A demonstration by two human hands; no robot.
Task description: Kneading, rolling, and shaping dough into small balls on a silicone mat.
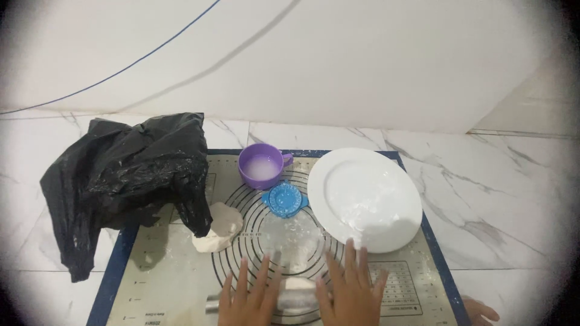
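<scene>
Two flat hands, left hand (246, 296), right hand (350, 290), rolling pin (290, 297) mostly hidden, wrists cut off.

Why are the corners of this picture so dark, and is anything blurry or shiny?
Head view: the wide lens darkens and bends the corners; the white plate shows soft glare; both hands on the metal rolling pin look slightly smeared; the black bag reads sharp.

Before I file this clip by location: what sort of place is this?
Probably a home floor used for dough work: a marble-look tiled floor, a baking mat, and both hands on a metal rolling pin.
</scene>
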